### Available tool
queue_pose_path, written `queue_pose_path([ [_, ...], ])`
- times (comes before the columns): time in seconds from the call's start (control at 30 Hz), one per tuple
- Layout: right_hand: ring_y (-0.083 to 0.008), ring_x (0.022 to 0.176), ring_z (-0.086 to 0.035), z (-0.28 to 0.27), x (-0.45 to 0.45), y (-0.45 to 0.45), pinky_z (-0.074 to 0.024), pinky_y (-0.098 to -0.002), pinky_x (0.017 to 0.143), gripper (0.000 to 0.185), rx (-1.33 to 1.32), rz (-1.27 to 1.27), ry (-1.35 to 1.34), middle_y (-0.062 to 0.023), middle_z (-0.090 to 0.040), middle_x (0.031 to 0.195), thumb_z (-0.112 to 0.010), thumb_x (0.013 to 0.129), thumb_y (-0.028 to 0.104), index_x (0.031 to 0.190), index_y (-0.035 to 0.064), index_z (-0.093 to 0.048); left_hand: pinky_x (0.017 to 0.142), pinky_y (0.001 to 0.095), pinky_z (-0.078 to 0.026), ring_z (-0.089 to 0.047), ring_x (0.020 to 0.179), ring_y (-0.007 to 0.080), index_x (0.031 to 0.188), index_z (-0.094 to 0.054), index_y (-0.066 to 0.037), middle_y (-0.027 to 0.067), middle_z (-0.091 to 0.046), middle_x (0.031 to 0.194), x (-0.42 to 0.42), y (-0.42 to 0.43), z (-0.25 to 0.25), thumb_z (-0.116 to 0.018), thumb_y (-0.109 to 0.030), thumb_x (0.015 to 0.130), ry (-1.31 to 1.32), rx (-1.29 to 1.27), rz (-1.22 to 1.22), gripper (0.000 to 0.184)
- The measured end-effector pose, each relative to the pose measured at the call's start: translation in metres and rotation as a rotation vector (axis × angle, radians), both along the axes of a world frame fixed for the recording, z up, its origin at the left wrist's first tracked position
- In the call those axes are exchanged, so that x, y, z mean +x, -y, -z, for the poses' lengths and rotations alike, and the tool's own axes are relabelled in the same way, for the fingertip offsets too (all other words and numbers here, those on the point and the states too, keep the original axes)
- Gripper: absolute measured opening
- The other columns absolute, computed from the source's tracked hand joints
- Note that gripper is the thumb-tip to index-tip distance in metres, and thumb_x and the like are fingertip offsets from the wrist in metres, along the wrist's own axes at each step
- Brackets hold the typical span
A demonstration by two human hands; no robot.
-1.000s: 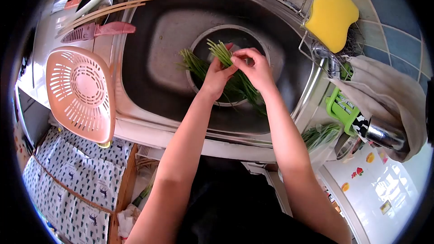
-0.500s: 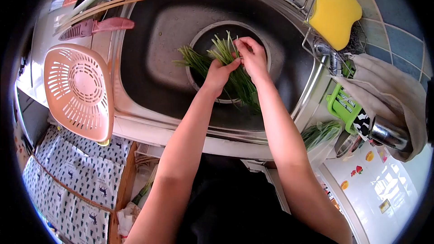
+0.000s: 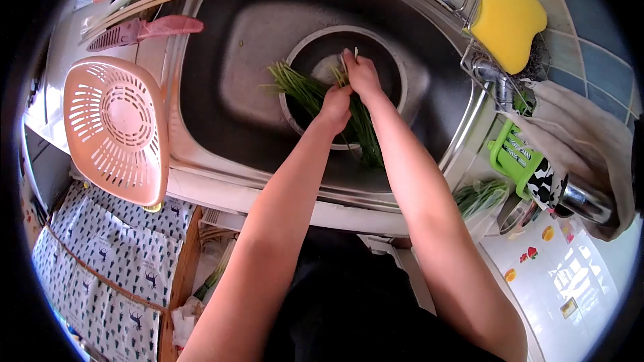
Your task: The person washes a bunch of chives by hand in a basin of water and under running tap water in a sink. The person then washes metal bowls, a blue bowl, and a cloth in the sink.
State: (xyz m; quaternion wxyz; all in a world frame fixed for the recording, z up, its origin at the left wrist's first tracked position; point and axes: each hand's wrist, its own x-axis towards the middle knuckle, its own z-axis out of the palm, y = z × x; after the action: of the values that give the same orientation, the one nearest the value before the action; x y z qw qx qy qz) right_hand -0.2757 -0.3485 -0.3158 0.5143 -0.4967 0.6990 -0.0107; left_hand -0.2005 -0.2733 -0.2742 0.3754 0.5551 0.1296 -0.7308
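Observation:
My left hand (image 3: 335, 108) is closed around a bunch of chives (image 3: 365, 137), whose green leaves hang down toward the sink's near side. Just above it, my right hand (image 3: 363, 79) pinches at the stem ends, with a pale stem tip poking out past its fingers. Both hands are over a round metal bowl (image 3: 343, 29) in the dark sink (image 3: 248, 87). More chives (image 3: 298, 87) lie across the bowl's left rim, their cut ends pointing left. The fingers partly hide the held stems.
Left of the sink are a pink colander (image 3: 121, 121), a pink-handled knife (image 3: 144, 32) and wooden chopsticks (image 3: 161, 1). At right are a yellow sponge (image 3: 508, 20) in a wire rack, a green basket (image 3: 513, 151), a grey cloth (image 3: 583, 141) and bagged greens (image 3: 483, 196).
My hands have drawn closer together, and the right hand now covers most of the stem ends that fanned out above the left hand. The view has shifted slightly.

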Motion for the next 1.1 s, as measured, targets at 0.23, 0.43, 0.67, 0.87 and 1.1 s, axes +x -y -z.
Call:
queue_pose_path([
  [0.23, -0.0217, 0.074, -0.06, 0.007, -0.015, -0.016, -0.0459, -0.039, 0.061, 0.024, -0.017, 0.061, 0.323, -0.0102, -0.064, 0.088, -0.064, 0.088, 0.022, 0.099, 0.0012, -0.06, 0.054, 0.0315, -0.037, -0.04, 0.058, 0.012, 0.099, -0.051, -0.005, 0.0011, -0.047, 0.07, 0.011, 0.001, 0.032, -0.048, -0.027, 0.098, -0.01, -0.063, 0.145, 0.022],
  [0.43, -0.0212, 0.072, -0.061, -0.012, -0.015, -0.003, -0.0431, -0.0399, 0.059, 0.042, 0.201, 0.135, 0.039, -0.0115, -0.061, 0.083, -0.061, 0.09, 0.036, 0.096, -0.0054, -0.059, 0.057, 0.0301, -0.036, -0.038, 0.06, 0.0111, 0.087, -0.051, -0.008, -0.0004, -0.046, 0.072, 0.01, 0.0, 0.01, -0.049, -0.029, 0.098, -0.135, -0.101, 0.267, 0.024],
  [0.67, -0.0194, 0.078, -0.056, -0.015, -0.022, -0.004, -0.044, -0.0372, 0.062, 0.052, 0.105, 0.235, 0.356, -0.0075, -0.061, 0.098, -0.055, 0.091, 0.046, 0.12, 0.003, -0.05, 0.058, 0.0307, -0.037, -0.037, 0.063, 0.0114, 0.093, -0.051, -0.007, -0.0001, -0.045, 0.075, 0.013, 0.0, 0.004, -0.046, -0.031, 0.1, -0.098, -0.084, 0.16, 0.026],
  [0.87, -0.0141, 0.072, -0.056, -0.012, -0.024, -0.017, -0.0438, -0.032, 0.058, 0.032, 0.104, 0.187, 0.484, -0.0069, -0.064, 0.09, -0.059, 0.093, 0.028, 0.111, 0.0017, -0.058, 0.06, 0.0311, -0.039, -0.042, 0.067, 0.013, 0.097, -0.051, -0.008, 0.001, -0.049, 0.08, 0.016, 0.001, 0.005, -0.044, -0.023, 0.099, -0.088, -0.064, 0.135, 0.017],
  [1.1, -0.0124, 0.069, -0.056, -0.016, -0.012, -0.007, -0.0455, -0.0303, 0.064, 0.027, 0.123, 0.354, 0.178, -0.0058, -0.065, 0.086, -0.054, 0.095, 0.027, 0.096, 0.0021, -0.064, 0.061, 0.0318, -0.039, -0.042, 0.068, 0.0132, 0.099, -0.05, -0.008, 0.0015, -0.049, 0.081, 0.013, -0.003, 0.002, -0.043, -0.018, 0.098, -0.145, -0.084, 0.104, 0.012],
])
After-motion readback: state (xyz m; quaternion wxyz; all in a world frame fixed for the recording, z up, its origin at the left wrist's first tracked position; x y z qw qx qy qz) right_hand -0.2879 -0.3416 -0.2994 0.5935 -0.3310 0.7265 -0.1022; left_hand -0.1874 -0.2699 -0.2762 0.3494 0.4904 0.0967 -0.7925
